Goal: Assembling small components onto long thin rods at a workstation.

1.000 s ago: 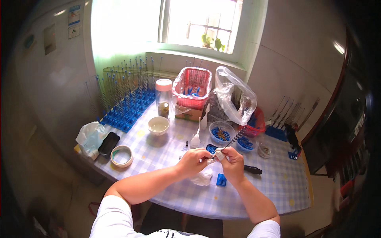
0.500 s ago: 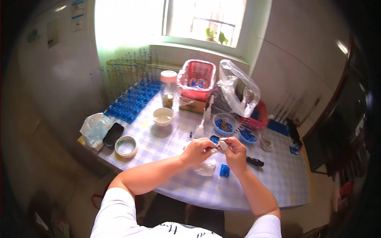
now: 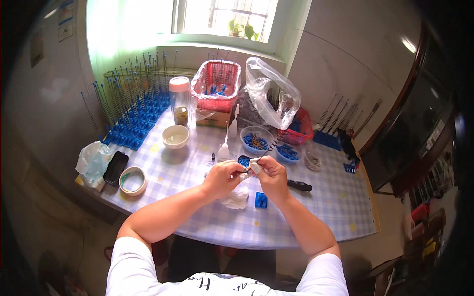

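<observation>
My left hand (image 3: pixel 222 178) and my right hand (image 3: pixel 273 178) meet over the middle of the table, both closed in a pinch. Between them runs a thin dark rod with a spiral coil (image 3: pixel 272 145), slanting up to the right past my right fingers. White tissue (image 3: pixel 255 166) is bunched at my fingertips around the rod; the gripped part is mostly hidden. Below my hands lie a crumpled white tissue (image 3: pixel 235 198) and a small blue plastic piece (image 3: pixel 261 200). A black-handled tool (image 3: pixel 299 185) rests beside my right wrist. Just beyond my fingers is a small container of blue parts (image 3: pixel 243 161).
Blue racks of upright coiled rods (image 3: pixel 129 129) stand at the left. Behind are a pink-lidded bottle (image 3: pixel 180 101), a white bowl (image 3: pixel 175 137), a red basket (image 3: pixel 216 101) and a squeeze bottle (image 3: pixel 224 153). Parts bowls (image 3: pixel 256 140) sit right of centre; a tape roll (image 3: pixel 133 181) lies left.
The view has shifted, so the scene sits further left and slightly higher or lower in places. My hands keep their pinch; the coil now shows more plainly above my right hand.
</observation>
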A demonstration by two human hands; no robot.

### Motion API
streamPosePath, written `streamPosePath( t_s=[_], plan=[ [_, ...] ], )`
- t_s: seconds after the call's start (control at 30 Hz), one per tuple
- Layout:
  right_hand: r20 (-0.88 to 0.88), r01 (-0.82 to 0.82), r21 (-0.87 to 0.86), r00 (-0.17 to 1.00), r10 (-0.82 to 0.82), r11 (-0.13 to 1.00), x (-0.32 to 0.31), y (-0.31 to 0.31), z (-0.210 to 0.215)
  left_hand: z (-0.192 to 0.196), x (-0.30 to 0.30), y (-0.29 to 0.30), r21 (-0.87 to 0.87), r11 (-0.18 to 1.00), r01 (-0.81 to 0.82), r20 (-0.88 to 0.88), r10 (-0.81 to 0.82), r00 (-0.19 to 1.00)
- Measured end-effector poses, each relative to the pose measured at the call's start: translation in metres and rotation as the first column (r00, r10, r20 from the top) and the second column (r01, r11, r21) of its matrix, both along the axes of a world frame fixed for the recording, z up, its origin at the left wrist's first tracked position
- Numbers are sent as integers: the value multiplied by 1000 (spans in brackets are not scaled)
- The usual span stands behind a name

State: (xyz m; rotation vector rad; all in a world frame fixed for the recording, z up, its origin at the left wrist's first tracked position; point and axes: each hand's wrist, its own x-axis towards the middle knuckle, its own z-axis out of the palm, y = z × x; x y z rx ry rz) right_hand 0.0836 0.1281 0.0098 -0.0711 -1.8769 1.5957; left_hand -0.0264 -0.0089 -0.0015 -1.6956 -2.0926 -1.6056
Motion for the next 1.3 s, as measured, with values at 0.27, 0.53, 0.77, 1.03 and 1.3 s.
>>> streamPosePath(
  t_s=[0.27,0.53,0.77,1.03,1.3],
  plan=[
    [15,64,50,998,-65,997,-1,-1,4,-2,-1,0,11,1000,1,45,-2,999],
    [14,102,66,995,-103,993,3,-2,8,6,4,0,-4,1000,-8,55,9,998],
    [8,124,138,992,-126,983,4,-4,8,4,3,-1,35,999,0,46,-2,999],
    [5,98,118,995,-100,988,4,-3,7,-3,0,1,24,999,-36,-32,37,999],
    [-14,74,112,997,-73,991,5,-6,8,-4,2,1,62,997,-43,-63,47,997]
  ],
)
